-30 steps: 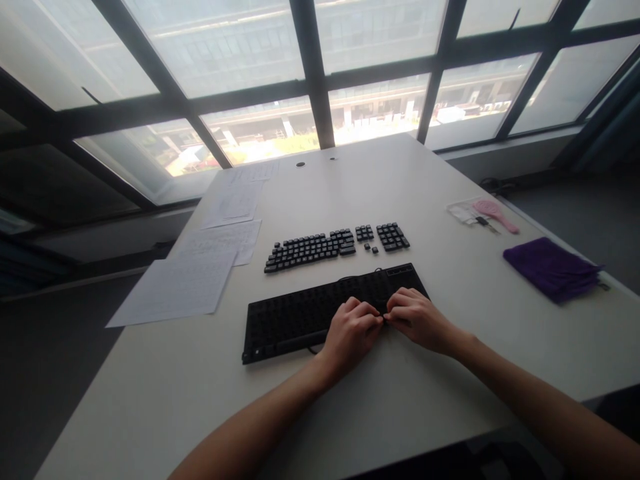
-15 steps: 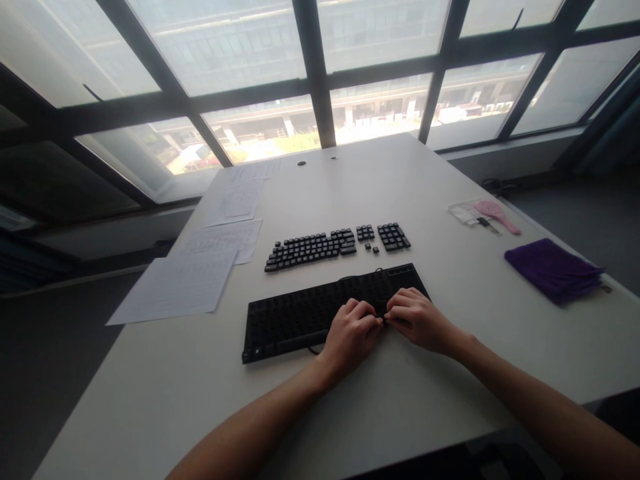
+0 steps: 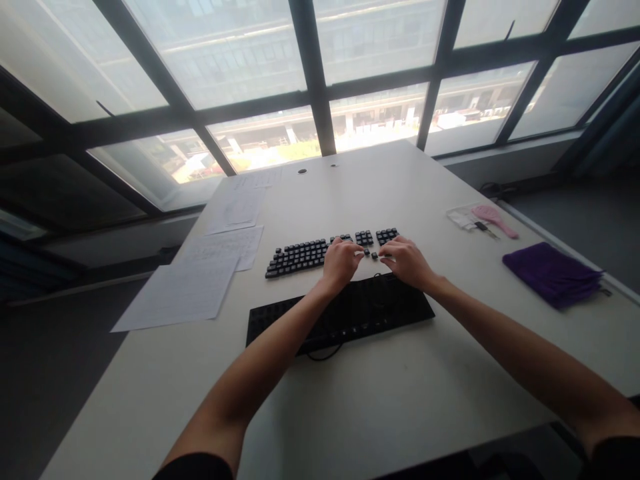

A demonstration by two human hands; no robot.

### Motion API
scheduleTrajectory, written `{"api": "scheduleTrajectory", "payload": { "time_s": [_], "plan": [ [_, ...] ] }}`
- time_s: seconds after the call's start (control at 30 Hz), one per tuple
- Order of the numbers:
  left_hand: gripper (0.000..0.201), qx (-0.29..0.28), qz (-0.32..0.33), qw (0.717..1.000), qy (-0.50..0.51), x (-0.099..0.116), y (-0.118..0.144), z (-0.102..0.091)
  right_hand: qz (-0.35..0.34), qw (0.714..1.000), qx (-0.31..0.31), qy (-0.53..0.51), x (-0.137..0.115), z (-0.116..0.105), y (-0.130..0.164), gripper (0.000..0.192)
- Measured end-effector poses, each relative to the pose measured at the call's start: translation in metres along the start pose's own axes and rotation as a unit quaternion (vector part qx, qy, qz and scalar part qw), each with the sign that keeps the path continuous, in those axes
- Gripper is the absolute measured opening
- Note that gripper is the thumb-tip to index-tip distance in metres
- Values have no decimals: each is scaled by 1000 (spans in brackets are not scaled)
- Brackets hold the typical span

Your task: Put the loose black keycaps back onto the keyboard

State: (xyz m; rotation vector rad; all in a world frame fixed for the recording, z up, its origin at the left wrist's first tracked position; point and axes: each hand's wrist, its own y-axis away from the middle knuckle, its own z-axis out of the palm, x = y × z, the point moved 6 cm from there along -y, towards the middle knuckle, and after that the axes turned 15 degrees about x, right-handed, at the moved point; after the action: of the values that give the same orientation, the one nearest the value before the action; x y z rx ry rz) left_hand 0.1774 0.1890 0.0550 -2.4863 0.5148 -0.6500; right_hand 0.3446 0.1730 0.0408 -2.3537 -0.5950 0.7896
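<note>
A black keyboard base (image 3: 380,300) with its keys taken off lies crosswise on the white table, partly under my forearms. Beyond it, black keycaps (image 3: 300,257) are laid out in keyboard order. My left hand (image 3: 343,261) reaches over the base to the middle keycaps, thumb and index finger slightly apart beside a loose keycap (image 3: 367,252). From the other side, my right hand (image 3: 407,261) has its thumb and index finger parted near a second loose keycap (image 3: 375,256). Neither hand visibly grips anything. Part of the number-pad keycap block (image 3: 386,236) is hidden behind my right hand.
Printed paper sheets (image 3: 180,293) overlap along the table's left side. At the right lie a folded purple cloth (image 3: 550,273), a pink handled object (image 3: 495,219) and a clear plastic bag (image 3: 463,217). A cable (image 3: 325,357) loops out from the base's near edge.
Both hands have left the keyboard base's near edge and moved forward to the loose keycaps. Their fingers, pinched close together before, are now apart.
</note>
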Motion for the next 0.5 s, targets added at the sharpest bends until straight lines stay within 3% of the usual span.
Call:
{"api": "scheduleTrajectory", "payload": {
  "time_s": [0.13,0.27,0.4,0.5],
  "plan": [
    [13,-52,-1,997,-52,-4,-13,35,-12,996,-63,62,4,26,-17,8],
    [14,-64,-4,996,-63,-2,-15,48,-39,988,-108,102,4,40,-20,14],
    [14,-59,-7,996,-62,0,-16,43,-41,989,-102,98,5,38,-22,19],
    [11,-34,-25,999,-19,6,-5,22,-27,997,-53,52,0,18,-17,14]
  ]
}}
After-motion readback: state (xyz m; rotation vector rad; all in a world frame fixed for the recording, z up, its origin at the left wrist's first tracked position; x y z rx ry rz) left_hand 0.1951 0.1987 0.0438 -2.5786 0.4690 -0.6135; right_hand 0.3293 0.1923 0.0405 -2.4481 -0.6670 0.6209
